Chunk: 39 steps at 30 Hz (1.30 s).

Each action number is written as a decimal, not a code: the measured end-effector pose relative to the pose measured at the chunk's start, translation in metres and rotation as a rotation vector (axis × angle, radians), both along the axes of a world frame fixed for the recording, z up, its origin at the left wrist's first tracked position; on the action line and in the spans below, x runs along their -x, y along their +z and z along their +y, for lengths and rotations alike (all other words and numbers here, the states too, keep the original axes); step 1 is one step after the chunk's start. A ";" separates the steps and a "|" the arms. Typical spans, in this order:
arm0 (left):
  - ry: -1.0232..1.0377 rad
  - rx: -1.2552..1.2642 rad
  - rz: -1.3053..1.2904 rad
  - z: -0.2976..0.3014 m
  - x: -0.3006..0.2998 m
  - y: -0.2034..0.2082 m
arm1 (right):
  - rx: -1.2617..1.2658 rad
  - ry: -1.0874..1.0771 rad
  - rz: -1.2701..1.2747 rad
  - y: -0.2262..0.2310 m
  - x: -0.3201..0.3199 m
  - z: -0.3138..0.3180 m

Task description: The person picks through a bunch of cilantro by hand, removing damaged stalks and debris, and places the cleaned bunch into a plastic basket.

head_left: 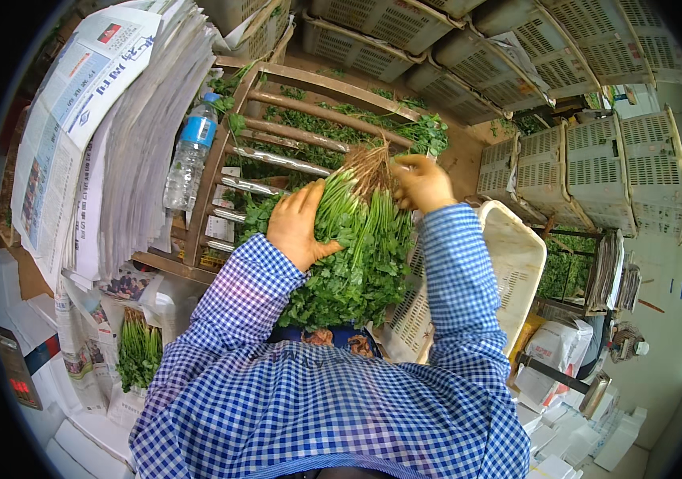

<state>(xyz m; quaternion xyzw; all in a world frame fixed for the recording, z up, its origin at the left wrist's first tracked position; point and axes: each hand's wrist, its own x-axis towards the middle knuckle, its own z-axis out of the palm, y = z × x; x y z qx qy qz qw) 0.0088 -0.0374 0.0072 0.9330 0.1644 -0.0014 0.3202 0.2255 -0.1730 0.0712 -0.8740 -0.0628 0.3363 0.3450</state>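
Observation:
A thick bunch of coriander (357, 247) lies before me, its leaves toward my body and its brown roots (373, 169) pointing away. From the left, my left hand (297, 226) grips the bunch, fingers along the stems and thumb over the leaves. At the right edge of the roots, my right hand (423, 184) is closed in a pinch on coriander roots or stems; its fingertips are partly hidden. Beneath the far end of the bunch is a slatted metal rack (301, 134) with loose greens among its bars.
Left of the rack stand a water bottle (192, 153) and a tall newspaper stack (137, 152). A smaller coriander bunch (138, 351) lies in newspaper at lower left, near a scale (17, 371). A pale plastic crate (517, 263) stands right; stacked crates (580, 172) stand beyond.

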 end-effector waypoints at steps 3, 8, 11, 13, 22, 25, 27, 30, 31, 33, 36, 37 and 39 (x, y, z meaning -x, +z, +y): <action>-0.003 0.001 -0.012 0.001 -0.001 -0.002 | 0.174 0.118 -0.080 -0.013 -0.011 0.023; 0.008 -0.007 -0.099 0.000 0.002 -0.005 | -0.446 -0.313 -0.256 -0.002 -0.027 -0.022; 0.035 0.002 -0.055 -0.001 0.002 -0.004 | -0.239 -0.262 -0.106 -0.008 0.004 -0.051; -0.001 -0.009 -0.036 0.002 0.000 -0.005 | 0.015 -0.024 -0.251 -0.022 0.032 -0.055; 0.044 0.015 -0.079 -0.004 -0.001 -0.003 | -0.163 -0.100 -0.373 0.001 0.029 -0.093; 0.060 0.021 -0.053 -0.004 0.000 0.000 | -0.210 -0.076 -0.233 0.003 0.055 -0.107; 0.049 0.023 -0.101 -0.004 0.000 -0.004 | -0.332 -0.086 -0.222 -0.042 0.064 -0.123; 0.031 0.009 -0.134 -0.004 -0.001 -0.009 | -0.496 -0.244 -0.037 -0.061 0.076 -0.126; 0.027 0.003 -0.146 -0.003 0.000 -0.010 | -0.533 -0.308 0.015 -0.056 0.079 -0.122; 0.001 -0.018 -0.189 0.000 0.000 -0.016 | -0.537 -0.347 0.074 -0.052 0.079 -0.122; -0.015 -0.106 -0.171 0.004 0.001 -0.017 | -0.599 -0.444 0.122 -0.040 0.072 -0.123; -0.013 -0.231 -0.119 -0.002 0.001 -0.003 | -0.741 -0.387 0.168 -0.052 0.067 -0.129; -0.045 -0.321 -0.083 -0.013 -0.004 0.034 | -0.596 -0.271 -0.038 -0.059 0.062 -0.136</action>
